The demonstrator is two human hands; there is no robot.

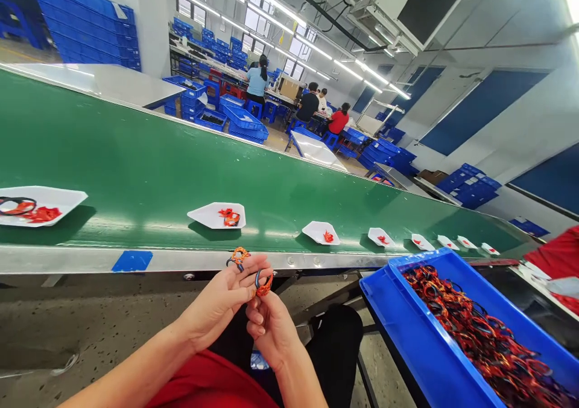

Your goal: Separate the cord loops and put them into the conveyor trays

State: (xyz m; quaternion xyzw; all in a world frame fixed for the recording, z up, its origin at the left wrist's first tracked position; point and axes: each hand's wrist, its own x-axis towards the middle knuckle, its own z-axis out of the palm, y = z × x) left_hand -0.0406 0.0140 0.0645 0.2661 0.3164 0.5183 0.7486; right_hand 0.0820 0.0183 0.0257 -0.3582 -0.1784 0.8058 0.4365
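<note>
Though partly hidden, left hand (217,302) grips orange cord loop (240,255); right hand (271,329) pinches second loop (265,284).

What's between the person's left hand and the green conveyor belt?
In the head view, a braided orange cord loop held up by the left hand, then the conveyor's steel side rail, before the green belt.

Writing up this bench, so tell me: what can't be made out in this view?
Head view:
- Orange-and-blue cord loop: partly hidden by the fingers of the right hand.
- Blue plastic bin: far end cut off by the frame edge.
- Nearest white tray: cut off by the left edge.
- Farthest white tray on the green conveyor belt: contents too small to identify.
</note>
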